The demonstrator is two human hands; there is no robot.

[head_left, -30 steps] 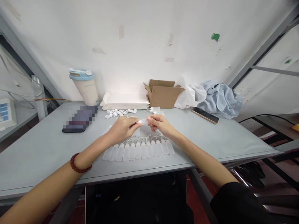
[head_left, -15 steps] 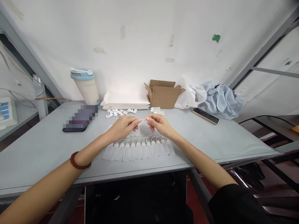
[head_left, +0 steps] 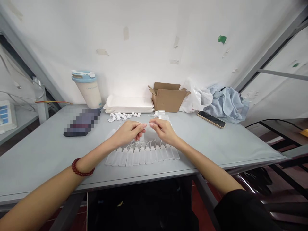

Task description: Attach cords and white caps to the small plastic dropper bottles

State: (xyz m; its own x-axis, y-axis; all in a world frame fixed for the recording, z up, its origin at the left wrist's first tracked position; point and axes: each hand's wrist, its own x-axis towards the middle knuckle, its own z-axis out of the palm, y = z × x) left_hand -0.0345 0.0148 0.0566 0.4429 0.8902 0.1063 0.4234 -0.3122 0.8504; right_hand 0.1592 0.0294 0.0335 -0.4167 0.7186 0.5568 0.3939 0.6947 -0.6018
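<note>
My left hand (head_left: pixel 131 130) and my right hand (head_left: pixel 164 130) meet above the middle of the table, each with thumb and forefinger pinched on a small translucent piece (head_left: pixel 148 124). Fingers cover most of it, so its exact kind cannot be made out. Below them, a row of translucent narrow plastic pieces (head_left: pixel 142 156), each with a thin white cord or tube at its top, lies near the front edge. More such pieces (head_left: pixel 160 113) lie behind my right hand. Beyond my left hand is a cluster of small white caps or rings (head_left: pixel 124 115).
On the grey table (head_left: pixel 207 144) stand a blue-lidded cup (head_left: pixel 88 91), a white stack (head_left: pixel 130 104) and an open cardboard box (head_left: pixel 168 100). A white plastic bag (head_left: pixel 196 98), blue cloth (head_left: pixel 227 102) and phone (head_left: pixel 211 119) lie right; a blurred dark object (head_left: pixel 83 122) lies left.
My hands have come closer together, and the fingertips now nearly touch around the small translucent piece. The row on the table has not moved.
</note>
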